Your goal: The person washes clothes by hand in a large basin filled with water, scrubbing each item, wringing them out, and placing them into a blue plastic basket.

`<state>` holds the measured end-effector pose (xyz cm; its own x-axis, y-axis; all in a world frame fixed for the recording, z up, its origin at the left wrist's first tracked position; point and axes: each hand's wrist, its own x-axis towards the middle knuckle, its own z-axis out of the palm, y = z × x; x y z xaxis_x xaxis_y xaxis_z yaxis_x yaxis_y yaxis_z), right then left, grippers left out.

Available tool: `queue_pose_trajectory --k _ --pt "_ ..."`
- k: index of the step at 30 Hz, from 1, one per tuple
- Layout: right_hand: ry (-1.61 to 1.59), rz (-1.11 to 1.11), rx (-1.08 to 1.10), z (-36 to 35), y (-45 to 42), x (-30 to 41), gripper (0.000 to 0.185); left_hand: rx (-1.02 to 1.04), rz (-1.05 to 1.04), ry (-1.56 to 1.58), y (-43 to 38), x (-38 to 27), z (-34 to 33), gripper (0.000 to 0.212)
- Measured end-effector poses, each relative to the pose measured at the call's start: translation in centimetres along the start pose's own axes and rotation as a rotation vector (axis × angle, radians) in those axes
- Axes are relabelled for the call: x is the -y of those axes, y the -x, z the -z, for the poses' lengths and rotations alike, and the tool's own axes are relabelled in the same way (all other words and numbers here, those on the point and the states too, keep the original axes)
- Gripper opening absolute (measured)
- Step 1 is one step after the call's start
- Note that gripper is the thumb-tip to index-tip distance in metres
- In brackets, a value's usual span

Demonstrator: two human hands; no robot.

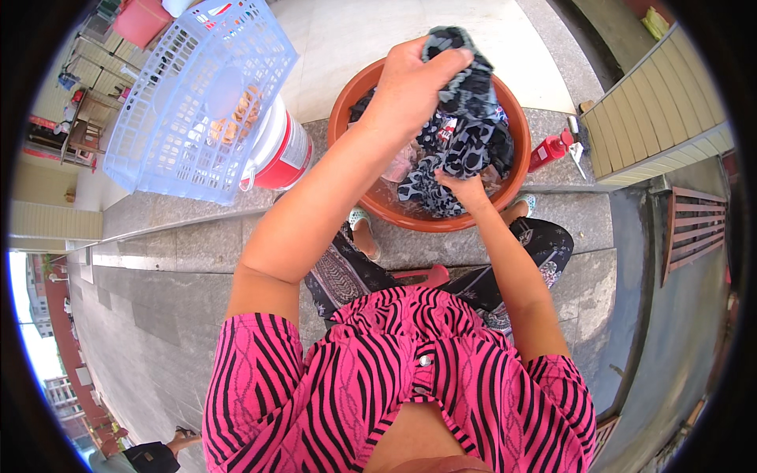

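A terracotta-coloured plastic basin stands in front of me with wet clothes and some water in it. My left hand is raised over the basin and pinches one end of a black and grey patterned cloth between thumb and fingers. The cloth hangs down into the basin. Low at its other end, my right hand grips the same cloth, fingers partly hidden under it. Other dark garments and a pale pink cloth lie in the basin around it.
A light blue plastic basket is at the left, over a white and red bucket. Right of the basin stand a red pump bottle and a brush. A stone step edge runs below the basin. Another person is partly visible at lower left.
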<state>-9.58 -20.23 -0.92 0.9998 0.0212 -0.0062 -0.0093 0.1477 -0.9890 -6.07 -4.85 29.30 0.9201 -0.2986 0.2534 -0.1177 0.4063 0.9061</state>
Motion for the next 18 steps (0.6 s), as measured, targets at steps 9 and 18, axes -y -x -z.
queue_pose_trajectory --k 9,18 --pt "0.56 -0.072 -0.364 9.4 1.9 -4.0 0.061 -0.004 0.423 -1.001 6.7 21.6 17.7 0.04" --pt "1.368 -0.242 0.256 2.2 2.5 -5.5 0.083 0.557 0.683 -1.524 12.8 30.9 13.8 0.082"
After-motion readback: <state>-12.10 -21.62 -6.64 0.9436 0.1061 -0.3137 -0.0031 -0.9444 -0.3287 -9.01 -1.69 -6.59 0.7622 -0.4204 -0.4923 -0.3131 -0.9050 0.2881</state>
